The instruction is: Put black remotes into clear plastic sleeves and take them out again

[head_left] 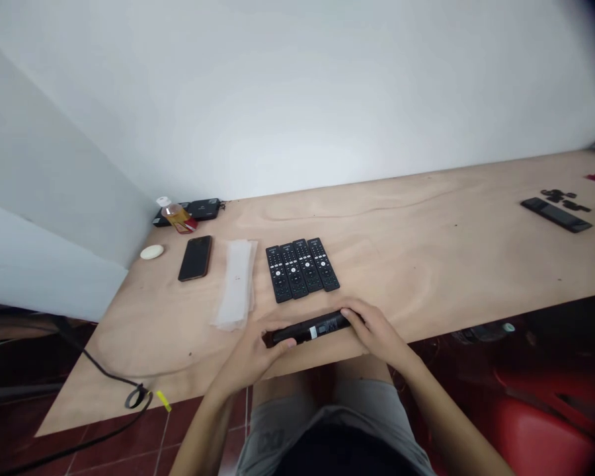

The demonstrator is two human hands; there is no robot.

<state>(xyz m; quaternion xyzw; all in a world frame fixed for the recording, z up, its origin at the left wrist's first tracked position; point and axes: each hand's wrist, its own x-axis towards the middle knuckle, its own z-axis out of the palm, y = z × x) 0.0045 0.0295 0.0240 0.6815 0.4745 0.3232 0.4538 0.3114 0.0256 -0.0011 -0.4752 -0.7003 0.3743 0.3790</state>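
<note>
Near the table's front edge, a black remote control is held sideways with its labelled back towards me. My left hand grips its left end, thumb along the lower edge. My right hand is closed around the other end, with the thumb on top. Just beyond the hands, several black remote controls lie side by side, buttons up. To their left is a stack of translucent plastic sleeves, lying flat.
A smartphone, a white oval object, a bottle and black boxes are at the left. Another dark phone-like device lies far right beside small dark pieces. A black cable crosses the left corner.
</note>
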